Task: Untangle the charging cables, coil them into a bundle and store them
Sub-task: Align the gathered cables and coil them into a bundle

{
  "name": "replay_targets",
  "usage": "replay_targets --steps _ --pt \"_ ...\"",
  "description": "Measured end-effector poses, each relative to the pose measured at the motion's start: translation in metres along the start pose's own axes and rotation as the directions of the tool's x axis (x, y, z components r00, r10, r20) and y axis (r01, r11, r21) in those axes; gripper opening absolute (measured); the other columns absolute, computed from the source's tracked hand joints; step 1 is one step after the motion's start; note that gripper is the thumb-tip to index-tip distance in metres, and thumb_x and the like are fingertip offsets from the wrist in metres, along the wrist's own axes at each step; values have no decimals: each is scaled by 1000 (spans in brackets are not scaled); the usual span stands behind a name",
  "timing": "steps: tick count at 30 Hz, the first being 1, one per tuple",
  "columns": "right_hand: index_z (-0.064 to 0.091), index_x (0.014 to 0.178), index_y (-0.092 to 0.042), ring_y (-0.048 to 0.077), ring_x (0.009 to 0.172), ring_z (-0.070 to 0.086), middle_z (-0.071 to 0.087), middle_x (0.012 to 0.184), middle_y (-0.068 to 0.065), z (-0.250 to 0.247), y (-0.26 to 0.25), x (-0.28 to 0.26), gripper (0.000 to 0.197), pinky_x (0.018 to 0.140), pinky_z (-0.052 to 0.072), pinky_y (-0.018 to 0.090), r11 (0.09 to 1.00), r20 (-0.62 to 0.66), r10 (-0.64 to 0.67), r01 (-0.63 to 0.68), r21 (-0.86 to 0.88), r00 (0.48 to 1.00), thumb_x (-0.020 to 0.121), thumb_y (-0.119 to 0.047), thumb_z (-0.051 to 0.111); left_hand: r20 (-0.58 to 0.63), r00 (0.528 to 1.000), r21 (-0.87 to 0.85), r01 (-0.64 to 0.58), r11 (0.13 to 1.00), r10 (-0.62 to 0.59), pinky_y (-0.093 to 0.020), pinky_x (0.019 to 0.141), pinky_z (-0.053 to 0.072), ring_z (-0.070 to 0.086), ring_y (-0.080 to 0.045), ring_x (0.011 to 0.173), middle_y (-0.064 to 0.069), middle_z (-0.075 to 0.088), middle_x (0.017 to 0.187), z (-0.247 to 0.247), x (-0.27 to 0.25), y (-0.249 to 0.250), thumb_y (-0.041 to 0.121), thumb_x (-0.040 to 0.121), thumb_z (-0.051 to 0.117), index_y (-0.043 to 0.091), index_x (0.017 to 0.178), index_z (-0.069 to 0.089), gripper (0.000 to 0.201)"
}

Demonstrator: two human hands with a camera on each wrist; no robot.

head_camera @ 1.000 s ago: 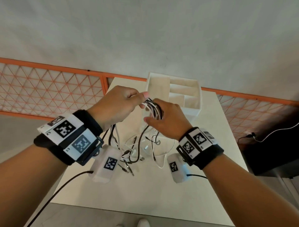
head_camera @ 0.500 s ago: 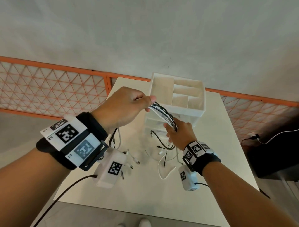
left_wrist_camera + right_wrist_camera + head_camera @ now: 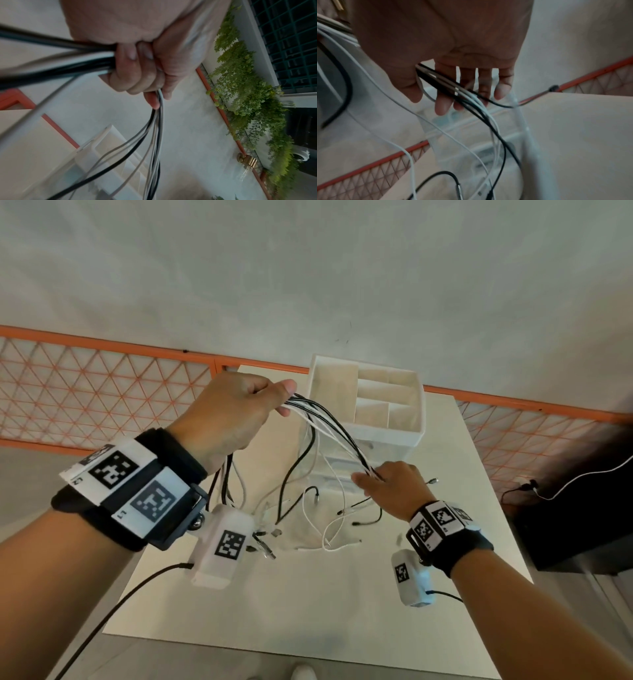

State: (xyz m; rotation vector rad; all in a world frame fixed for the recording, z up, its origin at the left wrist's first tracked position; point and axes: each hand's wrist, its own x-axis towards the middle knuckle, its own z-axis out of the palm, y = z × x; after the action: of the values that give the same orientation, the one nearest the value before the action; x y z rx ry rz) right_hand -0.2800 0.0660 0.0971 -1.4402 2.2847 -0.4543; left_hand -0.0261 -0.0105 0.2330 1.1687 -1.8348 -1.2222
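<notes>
1. Up at frame centre-left, the left hand [image 3: 236,412] is clenched round black and white charging cables [image 3: 329,429].
2. Lower right, the right hand [image 3: 394,487] loosely cradles them, fingers [image 3: 441,104] nearly straight.
3. Loose ends blur over the white table [image 3: 308,594].

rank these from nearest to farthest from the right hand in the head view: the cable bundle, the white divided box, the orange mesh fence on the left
1. cable bundle: runs into the right hand itself, between thumb and fingers.
2. white divided box: just beyond the hand, at the table's far edge.
3. orange mesh fence: far left, past the left hand, off the table.
</notes>
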Motion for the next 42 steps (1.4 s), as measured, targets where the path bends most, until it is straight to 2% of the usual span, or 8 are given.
replay_targets --steps 6,11,16,20,25,29,33,42 --pt "74 93 -3 34 96 66 73 91 11 32 47 -14 52 92 49 37 983 203 183 -185 -11 962 91 -49 48 -27 1000 -112 8 994 -11 -27 45 16 19 -15 45 2 28 52 -18 1 9 42 96 58 6 90 70 39" --pt "71 114 -23 26 120 61 64 111 0 44 65 -23 38 97 44 30 969 272 238 -247 -2 932 90 -52 66 -9 1000 -125 22 992 -23 -25 43 15 16 -15 45 3 24 51 -15 -3 7 39 97 57 26 41 57 57" --pt "44 145 -29 26 137 45 40 153 5 17 39 -19 83 110 41 40 989 276 56 -91 113 960 74 -38 86 -4 999 -79 48 996 -48 -23 43 16 17 -14 42 8 25 45 -7 -1 2 40 96 59 20 52 44 50" --pt "54 132 -30 9 119 56 55 135 -10 -18 -27 -23 70 85 44 20 872 -33 -267 256 418 963 72 -38 88 27 998 -65 56 996 -54 -21 43 17 18 -14 40 7 26 44 6 0 0 40 96 59 15 58 43 48" --pt "67 108 -23 3 73 62 70 85 -9 -27 -96 -19 29 64 46 15 856 -280 -381 451 254 881 84 -36 77 125 991 -52 43 998 -37 -19 39 19 19 -13 38 8 27 43 14 -2 3 41 97 56 -7 83 62 50" --pt "73 83 -12 23 61 64 68 63 7 -18 -85 2 19 67 55 36 898 -265 -356 406 167 896 91 -28 66 187 982 -24 28 999 -24 -17 38 21 19 -14 40 6 28 46 3 -8 7 42 96 56 6 91 72 39" --pt "61 65 -22 23 61 69 67 60 6 -10 -51 14 29 71 57 31 963 -219 -243 262 63 945 94 -26 63 250 968 54 12 998 -25 -20 39 22 21 -11 40 10 30 43 -5 -14 5 42 96 55 10 90 73 37" --pt "67 72 -13 19 51 70 70 56 6 0 -10 11 39 66 60 34 992 -136 -62 77 102 989 92 -47 65 299 954 162 -26 986 -24 -17 38 22 22 -7 38 10 31 41 4 -17 2 40 97 55 13 89 74 34"
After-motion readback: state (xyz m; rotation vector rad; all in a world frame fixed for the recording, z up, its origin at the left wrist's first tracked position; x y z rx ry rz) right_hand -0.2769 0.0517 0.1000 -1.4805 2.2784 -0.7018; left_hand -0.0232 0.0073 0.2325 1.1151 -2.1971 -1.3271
